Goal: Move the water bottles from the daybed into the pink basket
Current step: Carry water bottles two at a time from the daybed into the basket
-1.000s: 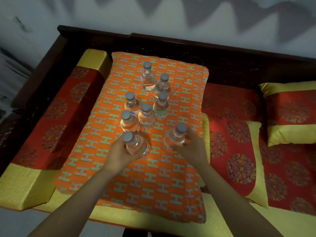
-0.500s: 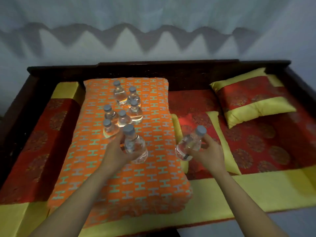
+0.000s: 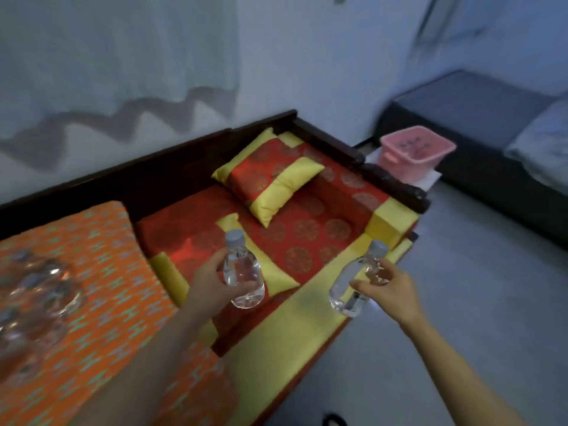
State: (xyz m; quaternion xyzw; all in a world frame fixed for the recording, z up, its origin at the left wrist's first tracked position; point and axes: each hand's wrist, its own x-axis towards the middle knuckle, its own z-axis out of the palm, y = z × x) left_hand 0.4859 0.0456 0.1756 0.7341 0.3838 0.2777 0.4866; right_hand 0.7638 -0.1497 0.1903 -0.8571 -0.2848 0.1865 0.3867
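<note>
Beyond the far end of the daybed (image 3: 310,315), past its dark wooden armrest, the pink basket (image 3: 415,152) stands on a low white surface, up and to the right of both hands and well apart from them. The right hand (image 3: 388,293) is the nearer of the two; it hangs out over the floor just off the daybed's yellow edge, its fingers (image 3: 379,270) clamped round the upper part of a water bottle (image 3: 350,287) that tilts, cap up and toward the basket, base down and toward the person. The left hand (image 3: 212,279) is farther back, over the red cushions, with its fingers wrapped round the body of a second water bottle (image 3: 242,275) held close to upright. At the left edge, on the orange pillow (image 3: 101,290), the remaining bottles (image 3: 33,290) show only as a blur, so their number is hard to tell, perhaps half a dozen. The carry looks only begun: both loads have yet to travel the length of the daybed, rightward and away, and the right hand should arrive first. The basket's mouth is open upward, so each bottle could likely be lowered in from above.
</note>
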